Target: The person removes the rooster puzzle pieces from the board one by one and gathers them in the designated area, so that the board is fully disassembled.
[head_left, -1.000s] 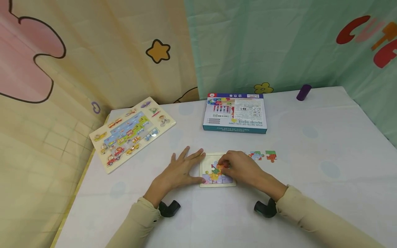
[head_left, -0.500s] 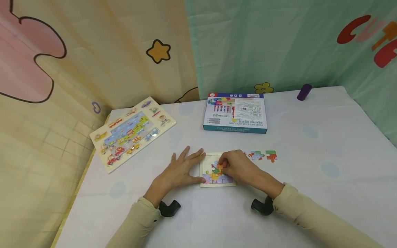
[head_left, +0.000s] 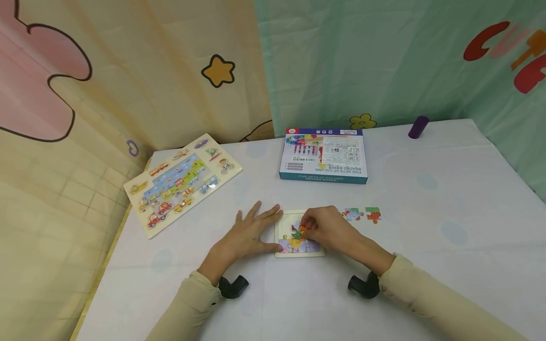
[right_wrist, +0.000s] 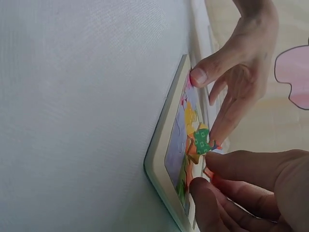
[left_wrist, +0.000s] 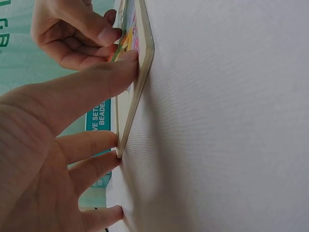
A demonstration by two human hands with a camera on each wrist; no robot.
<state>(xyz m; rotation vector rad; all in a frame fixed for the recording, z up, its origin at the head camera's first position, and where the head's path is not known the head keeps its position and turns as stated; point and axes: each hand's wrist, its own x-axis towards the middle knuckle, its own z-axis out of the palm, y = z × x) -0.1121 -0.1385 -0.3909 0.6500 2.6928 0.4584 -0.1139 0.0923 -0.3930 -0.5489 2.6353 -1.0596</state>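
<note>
A small wooden jigsaw board [head_left: 298, 255] lies on the table, its lower rows filled with lilac, yellow and pink pieces. My left hand [head_left: 247, 235] steadies it from the left, fingers spread, thumb pressing the near left corner and fingertips at the side edge. My right hand [head_left: 334, 232] pinches a green and orange puzzle piece [right_wrist: 202, 140] between thumb and fingers. In the right wrist view this piece stands tilted over the board's middle. My right fingers hide the board's right part in the head view.
Loose puzzle pieces [head_left: 352, 214] lie just right of the board, one partly behind my right hand. A larger vehicle puzzle board [head_left: 183, 184] rests at the left. Behind are a beaded-toy box [head_left: 323, 156] and a purple cylinder [head_left: 418, 127] near the back edge.
My right hand makes only tiny shifts over the same spot, and the pinched piece turns slightly. My left hand and the board stay in place.
</note>
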